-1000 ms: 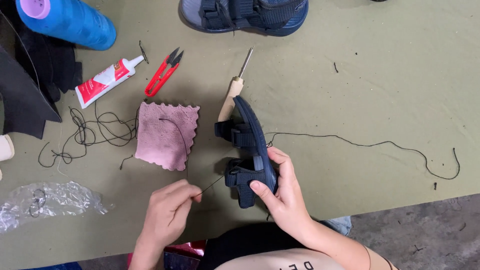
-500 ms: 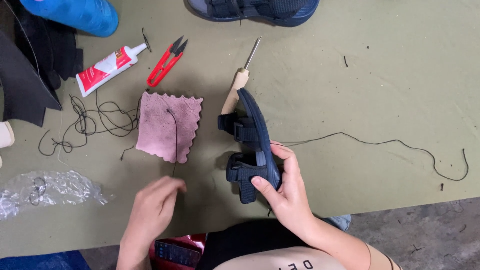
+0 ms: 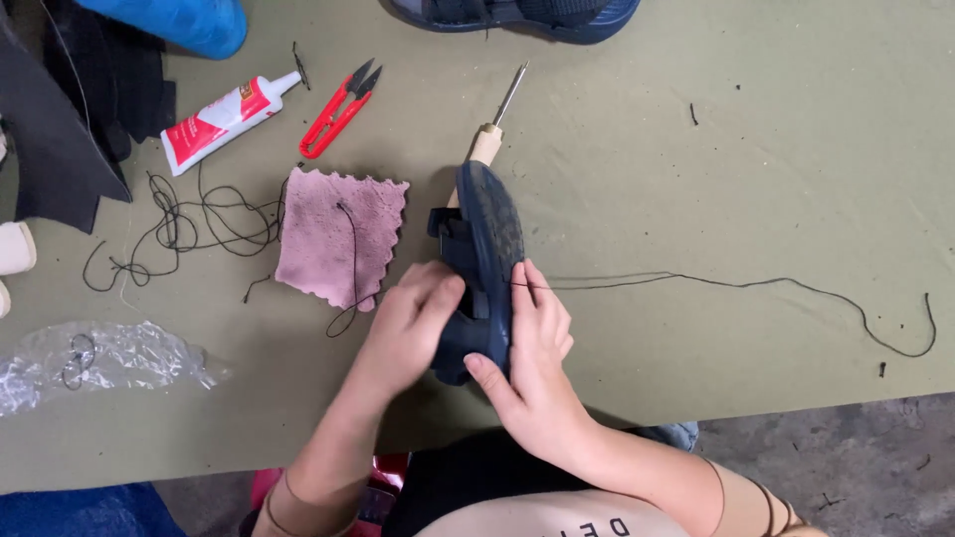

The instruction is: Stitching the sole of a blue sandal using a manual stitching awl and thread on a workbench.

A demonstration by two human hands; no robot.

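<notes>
Seen from the head camera, a person at an olive-green bench (image 3: 696, 179) holds a dark blue sandal (image 3: 482, 268) on edge at the near middle of the surface, its sole turned to the right and its straps to the left. The right hand (image 3: 532, 363) grips the sandal from the sole side, thumb curled under the near end and fingers laid flat along the sole. The left hand (image 3: 408, 328) closes on the strap side, fingertips pressed against the near strap. A black thread (image 3: 756, 283) runs from the sole, at the right hand's fingers, away to the right across the bench, ending in a curl near the right edge. Just beyond the sandal's far end lies an awl (image 3: 495, 124) with a pale wooden handle and a metal tip pointing away. To the left of the sandal a pink cloth (image 3: 333, 239) with a pinked edge lies flat, a short length of dark thread across it. Farther left is a tangle of black cord (image 3: 189, 224), and beyond it a red and white glue tube (image 3: 221, 119) beside red thread snips (image 3: 336, 107). A crumpled clear plastic bag (image 3: 99, 358) sits at the near left. A second dark sandal (image 3: 517, 15) lies at the far edge.
</notes>
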